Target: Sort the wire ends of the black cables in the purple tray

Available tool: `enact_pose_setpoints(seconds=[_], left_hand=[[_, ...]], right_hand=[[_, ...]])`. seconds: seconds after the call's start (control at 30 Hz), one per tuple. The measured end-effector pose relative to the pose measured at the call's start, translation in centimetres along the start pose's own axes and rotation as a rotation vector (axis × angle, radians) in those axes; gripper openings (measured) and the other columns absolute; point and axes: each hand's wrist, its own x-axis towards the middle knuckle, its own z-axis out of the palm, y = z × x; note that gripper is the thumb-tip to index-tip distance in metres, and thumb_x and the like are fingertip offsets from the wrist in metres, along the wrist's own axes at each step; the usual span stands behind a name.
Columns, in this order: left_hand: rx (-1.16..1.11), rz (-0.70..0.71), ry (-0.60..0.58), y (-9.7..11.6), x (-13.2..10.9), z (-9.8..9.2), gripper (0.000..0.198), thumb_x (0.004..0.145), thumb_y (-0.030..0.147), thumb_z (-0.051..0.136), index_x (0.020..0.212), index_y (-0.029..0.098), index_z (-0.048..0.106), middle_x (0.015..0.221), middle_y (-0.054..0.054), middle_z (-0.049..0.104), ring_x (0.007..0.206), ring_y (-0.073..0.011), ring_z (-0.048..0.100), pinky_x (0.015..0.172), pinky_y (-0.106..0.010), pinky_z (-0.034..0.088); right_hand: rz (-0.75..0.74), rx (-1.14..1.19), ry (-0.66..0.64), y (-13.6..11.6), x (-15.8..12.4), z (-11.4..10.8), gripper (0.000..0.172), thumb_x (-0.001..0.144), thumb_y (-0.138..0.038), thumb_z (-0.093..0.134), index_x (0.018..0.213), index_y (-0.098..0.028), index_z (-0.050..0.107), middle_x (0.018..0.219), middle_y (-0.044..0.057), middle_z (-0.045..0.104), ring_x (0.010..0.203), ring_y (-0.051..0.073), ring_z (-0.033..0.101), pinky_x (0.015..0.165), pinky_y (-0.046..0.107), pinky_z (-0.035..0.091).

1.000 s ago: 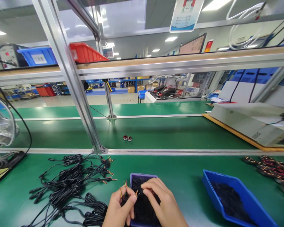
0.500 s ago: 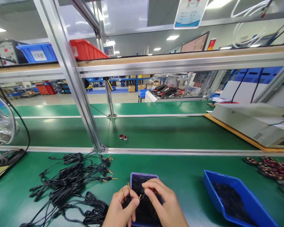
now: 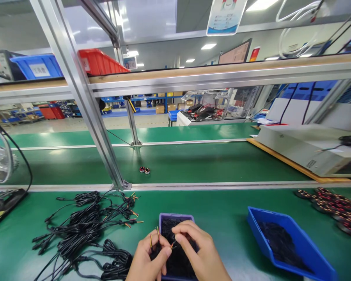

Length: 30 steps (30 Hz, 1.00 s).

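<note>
My left hand (image 3: 152,255) is closed on the stripped end of a black cable, whose thin yellow, red and black wires (image 3: 158,232) stick up between the fingers. Thumb and forefinger pinch one orange-tipped wire. Opposite it, my right hand (image 3: 200,249) pinches a small black piece (image 3: 174,239) close to that wire tip; its exact kind is too small to tell. Both hands are over a purple bin (image 3: 177,215) full of small black pieces, partly hidden by them. A heap of black cables (image 3: 84,222) with bare coloured wire ends lies to the left.
On the right stands a blue bin (image 3: 269,249) with black pieces, and beyond it many round copper-wound motor parts (image 3: 330,207). Two more such parts (image 3: 144,170) sit behind the metal rail (image 3: 193,186). An upright aluminium post (image 3: 87,109) rises at left. A grey case (image 3: 304,148) rests at back right.
The whole view has shifted slightly, so the bench things appear further left. My hands keep nearly the same pinch, the small black piece still close to the wire tip.
</note>
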Motion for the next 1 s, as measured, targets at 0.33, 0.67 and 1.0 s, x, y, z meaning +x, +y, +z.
enact_pose_setpoints(seconds=[0.33,0.67,1.0], left_hand=[[-0.009,-0.004,0.048,0.0,0.0,0.3,0.05,0.077,0.065,0.068,0.075,0.016,0.063,0.048,0.009,0.045,0.03,-0.0042,0.04,0.029,-0.013,0.028],[-0.006,-0.006,0.059,0.5,-0.1,0.5,0.049,0.077,0.063,0.07,0.073,0.015,0.063,0.049,0.009,0.042,0.03,-0.0035,0.04,0.029,-0.012,0.027],[0.008,-0.002,0.048,0.3,-0.1,0.4,0.049,0.077,0.064,0.069,0.074,0.015,0.063,0.047,0.009,0.044,0.029,-0.0033,0.039,0.03,-0.012,0.025]], right_hand=[[0.164,0.119,0.022,0.7,0.0,0.7,0.027,0.096,-0.043,0.057,0.093,-0.02,0.071,0.084,0.004,0.072,0.075,0.019,0.068,0.066,0.026,0.056],[-0.009,-0.039,-0.017,0.1,-0.3,0.0,0.011,0.094,-0.019,0.056,0.096,-0.023,0.066,0.087,0.002,0.07,0.075,0.017,0.066,0.071,0.024,0.054],[-0.008,-0.044,-0.083,0.3,-0.2,-0.1,0.013,0.094,-0.015,0.055,0.098,-0.024,0.065,0.086,0.001,0.07,0.077,0.017,0.066,0.07,0.024,0.052]])
